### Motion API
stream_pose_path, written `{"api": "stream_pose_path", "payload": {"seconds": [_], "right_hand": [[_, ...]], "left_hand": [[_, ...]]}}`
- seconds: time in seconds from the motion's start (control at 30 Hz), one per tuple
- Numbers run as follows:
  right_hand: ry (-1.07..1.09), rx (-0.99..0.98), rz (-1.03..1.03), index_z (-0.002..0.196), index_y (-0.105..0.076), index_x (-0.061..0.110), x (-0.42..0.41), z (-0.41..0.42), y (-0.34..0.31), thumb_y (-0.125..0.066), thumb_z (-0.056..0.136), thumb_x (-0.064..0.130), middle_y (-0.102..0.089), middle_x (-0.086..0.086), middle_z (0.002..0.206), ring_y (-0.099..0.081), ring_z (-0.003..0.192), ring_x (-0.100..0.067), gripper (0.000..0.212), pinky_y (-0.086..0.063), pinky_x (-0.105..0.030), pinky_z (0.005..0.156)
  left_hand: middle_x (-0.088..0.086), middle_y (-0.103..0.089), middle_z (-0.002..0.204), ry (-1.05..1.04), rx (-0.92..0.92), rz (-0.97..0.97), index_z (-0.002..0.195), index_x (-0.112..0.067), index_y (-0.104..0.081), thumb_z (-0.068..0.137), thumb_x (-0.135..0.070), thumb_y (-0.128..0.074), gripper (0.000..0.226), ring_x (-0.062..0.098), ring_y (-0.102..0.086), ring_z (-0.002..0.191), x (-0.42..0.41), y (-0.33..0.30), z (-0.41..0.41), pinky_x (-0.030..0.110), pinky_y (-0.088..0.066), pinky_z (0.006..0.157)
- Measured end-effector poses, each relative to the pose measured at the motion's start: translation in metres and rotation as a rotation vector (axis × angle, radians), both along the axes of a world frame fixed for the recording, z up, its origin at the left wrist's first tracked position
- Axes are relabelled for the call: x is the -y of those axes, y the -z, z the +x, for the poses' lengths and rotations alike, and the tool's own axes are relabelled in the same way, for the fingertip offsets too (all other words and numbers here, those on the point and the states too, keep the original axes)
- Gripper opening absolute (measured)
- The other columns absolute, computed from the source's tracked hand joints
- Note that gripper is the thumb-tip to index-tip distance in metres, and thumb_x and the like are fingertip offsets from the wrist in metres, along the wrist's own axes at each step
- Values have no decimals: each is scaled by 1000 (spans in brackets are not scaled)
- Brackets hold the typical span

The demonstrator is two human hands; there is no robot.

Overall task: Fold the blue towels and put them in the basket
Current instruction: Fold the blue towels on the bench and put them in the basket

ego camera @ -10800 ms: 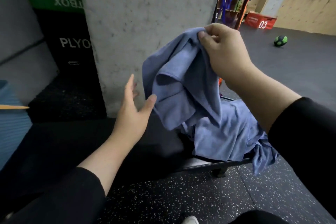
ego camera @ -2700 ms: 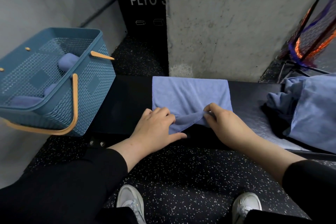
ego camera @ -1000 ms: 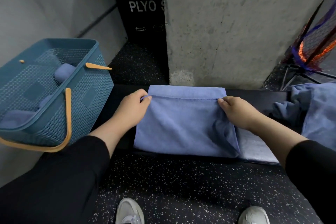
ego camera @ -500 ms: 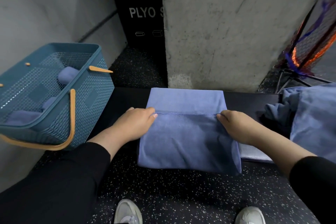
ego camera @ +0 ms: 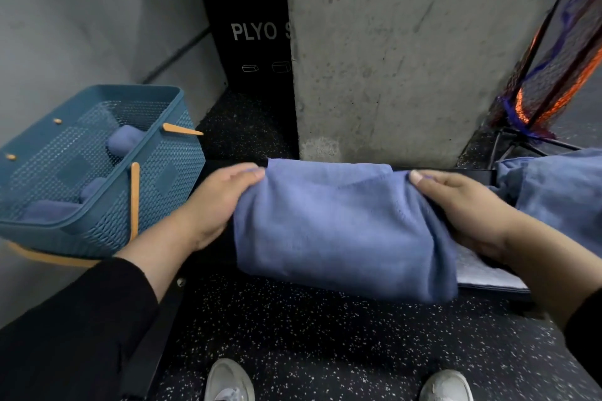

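Down on a black bench (ego camera: 215, 169) at the foot of a concrete pillar (ego camera: 407, 52), we hold a folded blue towel (ego camera: 338, 231) by its two short ends; its long axis runs left to right across our view, parallel to the pillar's base, and its near edge droops over the front of the bench toward the speckled floor (ego camera: 325, 342); our left hand (ego camera: 218, 202) grasps the left end, fingers curled over the far corner; our right hand (ego camera: 462, 208) grasps the right end, fingertips on the far corner and the cloth bunched under the palm; to our left sits the blue basket (ego camera: 169, 179), tilted, its orange handle (ego camera: 134, 202) hanging down the near wall, with rolled blue towels (ego camera: 123, 142) inside; to our right a heap of unfolded blue towels (ego camera: 560, 192) lies near the right hand, though we cannot tell whether they touch; a pale mat (ego camera: 482, 273) shows beneath the towel's right end; behind the bench stands a black box (ego camera: 254, 36) lettered PLYO; two white shoes (ego camera: 228, 381) show at the bottom edge.
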State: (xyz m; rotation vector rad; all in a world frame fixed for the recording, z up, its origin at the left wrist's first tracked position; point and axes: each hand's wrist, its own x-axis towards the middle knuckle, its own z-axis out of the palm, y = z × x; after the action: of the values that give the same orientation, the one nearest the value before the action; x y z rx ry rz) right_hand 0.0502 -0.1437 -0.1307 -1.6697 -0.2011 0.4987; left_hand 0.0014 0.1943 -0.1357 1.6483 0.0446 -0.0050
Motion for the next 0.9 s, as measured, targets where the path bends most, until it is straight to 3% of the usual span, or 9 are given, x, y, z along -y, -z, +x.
{"api": "stream_pose_path", "payload": {"seconds": [0.07, 0.13, 0.23, 0.33, 0.43, 0.63, 0.73, 0.83, 0.9], "right_hand": [[137, 51, 13, 105, -66, -3, -11, 14, -4, -50, 104, 34, -74, -18, 99, -67, 84, -20, 41, -56, -31, 74], [213, 149, -121, 96, -64, 0, -19, 36, 1, -49, 103, 44, -69, -12, 82, -60, 76, -15, 48, -50, -32, 72], [196, 210, -388, 84, -55, -2, -28, 57, 22, -48, 101, 46, -46, -4, 69, -41, 66, -15, 52, -35, -34, 66], [119, 144, -557, 87, -63, -1, -32, 61, 50, -46, 102, 43, -65, -9, 73, -59, 69, -24, 50, -51, -42, 74], [70, 145, -714, 89, -66, 2, -30, 57, 60, -43, 105, 40, -72, -13, 85, -66, 85, -31, 47, -51, -39, 82], [-136, 211, -891, 80, -60, 7, -22, 42, 51, -45, 104, 39, -66, -6, 76, -61, 76, -25, 43, -46, -34, 73], [-200, 224, -932, 76, -56, 8, -19, 33, 47, -44, 104, 39, -64, -7, 74, -58, 71, -24, 44, -45, -36, 71], [-73, 391, -846, 69, -48, 16, -20, 23, 44, -45, 105, 35, -53, 3, 62, -51, 66, -19, 41, -35, -31, 60], [79, 484, -704, 67, -44, 19, -22, 20, 39, -46, 104, 31, -48, 5, 58, -48, 59, -5, 40, -35, -20, 57]], "left_hand": [[5, -60, 80, -152, -22, 0, 77, -17, -64, 100, -24, -55, 25, 15, -54, 79, 1, 4, 21, 32, -42, 72], [5, -54, 78, -251, 11, 257, 80, -9, -58, 97, -35, -54, 31, 15, -48, 76, -1, 14, 44, 35, -36, 71], [3, -52, 72, -253, 8, 599, 84, -2, -54, 103, -30, -48, 34, 14, -44, 67, 4, 32, 65, 34, -33, 61], [1, -53, 69, -140, -95, 821, 77, -11, -46, 105, -30, -44, 35, 20, -48, 65, 10, 57, 70, 33, -32, 57], [7, -57, 77, -49, -148, 1014, 81, -12, -45, 106, -35, -40, 34, 31, -55, 76, 8, 73, 69, 37, -35, 62], [-1, -51, 80, 101, -198, 1244, 74, -22, -35, 108, -36, -35, 37, 26, -47, 79, 9, 56, 57, 36, -32, 76], [0, -53, 80, 162, -211, 1244, 72, -21, -38, 107, -36, -38, 37, 29, -55, 86, 4, 53, 49, 36, -34, 72], [-3, -51, 75, 158, -184, 1241, 71, -21, -37, 107, -35, -39, 38, 29, -53, 83, 4, 53, 39, 36, -31, 72], [-6, -49, 72, 128, -188, 1206, 71, -21, -36, 107, -34, -38, 38, 27, -48, 79, 2, 54, 37, 36, -31, 74]]}}
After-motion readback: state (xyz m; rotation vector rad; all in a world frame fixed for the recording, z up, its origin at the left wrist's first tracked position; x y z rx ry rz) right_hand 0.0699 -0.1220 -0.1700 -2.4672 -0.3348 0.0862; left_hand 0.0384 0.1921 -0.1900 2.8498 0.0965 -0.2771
